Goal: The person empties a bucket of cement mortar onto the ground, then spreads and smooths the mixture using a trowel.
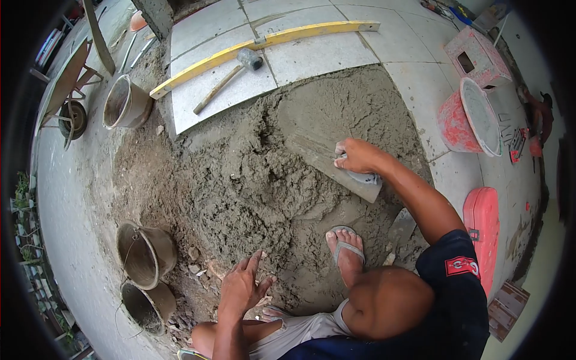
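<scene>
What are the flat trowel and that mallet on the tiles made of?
Trowel: probably metal, as its blade looks thin, flat and dull grey, though seemingly smeared with the mix. Mallet: the pale brown handle looks wooden; its dark, matte head could be rubber.

Partly tiled floor (315, 57), wet mortar (246, 195), yellow bar (318, 32), mallet (227, 80), red bucket (457, 123), red case (486, 219)
</scene>
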A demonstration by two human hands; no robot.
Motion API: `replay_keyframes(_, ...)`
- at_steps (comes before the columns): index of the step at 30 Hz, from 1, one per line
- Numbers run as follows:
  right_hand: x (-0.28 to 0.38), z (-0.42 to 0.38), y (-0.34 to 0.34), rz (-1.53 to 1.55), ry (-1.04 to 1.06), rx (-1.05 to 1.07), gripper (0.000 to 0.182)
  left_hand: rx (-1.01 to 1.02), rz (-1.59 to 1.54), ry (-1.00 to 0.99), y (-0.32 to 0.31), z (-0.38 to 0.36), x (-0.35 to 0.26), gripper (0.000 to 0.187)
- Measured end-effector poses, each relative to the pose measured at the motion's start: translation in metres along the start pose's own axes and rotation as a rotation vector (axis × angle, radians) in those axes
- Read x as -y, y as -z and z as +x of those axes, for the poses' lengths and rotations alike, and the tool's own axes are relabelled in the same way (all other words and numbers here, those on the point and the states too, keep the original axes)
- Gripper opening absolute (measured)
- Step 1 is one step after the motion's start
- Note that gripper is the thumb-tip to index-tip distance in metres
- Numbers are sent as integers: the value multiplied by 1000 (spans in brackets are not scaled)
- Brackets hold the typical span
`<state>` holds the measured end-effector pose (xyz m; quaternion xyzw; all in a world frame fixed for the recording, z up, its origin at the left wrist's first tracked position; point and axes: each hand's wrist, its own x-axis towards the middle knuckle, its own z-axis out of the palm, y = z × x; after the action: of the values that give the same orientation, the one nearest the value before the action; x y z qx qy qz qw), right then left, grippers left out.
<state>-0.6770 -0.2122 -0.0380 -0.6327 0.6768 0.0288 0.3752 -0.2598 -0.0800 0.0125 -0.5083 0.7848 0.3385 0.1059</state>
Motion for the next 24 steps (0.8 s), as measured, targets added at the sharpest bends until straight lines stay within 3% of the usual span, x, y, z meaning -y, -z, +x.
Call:
replay_keyframes(2,-5,-34,-8,-217,-26,-103,37,-19,-23,6,19,-14,-9,77)
replay_keyframes(5,-6,-80,-17,-305,-151,-101,34,-84,-180,-47,54,-43,-25,80)
replay_keyframes(8,-14,-120,-20,-314,-215,-109,34,-223,-201,-148,65,-71,-18,81)
replay_keyframes(12,0,-163,-19,-183,-363,-136,35,-193,-166,-88,61,-92,1,75)
replay_keyframes(14,12,-184,-38,-216,-464,-304,36,-161,-135,-74,48,-92,12,77)
replay_keyframes(16,45,-197,-52,-116,-483,-357,41,-123,-87,-74,43,-90,16,79)
replay_keyframes(18,54,-199,-75,-95,-337,-482,46,71,-123,-61,46,-80,5,78)
replay_keyframes(19,57,-197,-86,-103,-301,-462,48,-33,-74,-170,38,-72,2,78)
replay_keyframes(24,83,-191,-112,-137,-270,-412,41,-39,-108,-370,31,-39,-25,76)
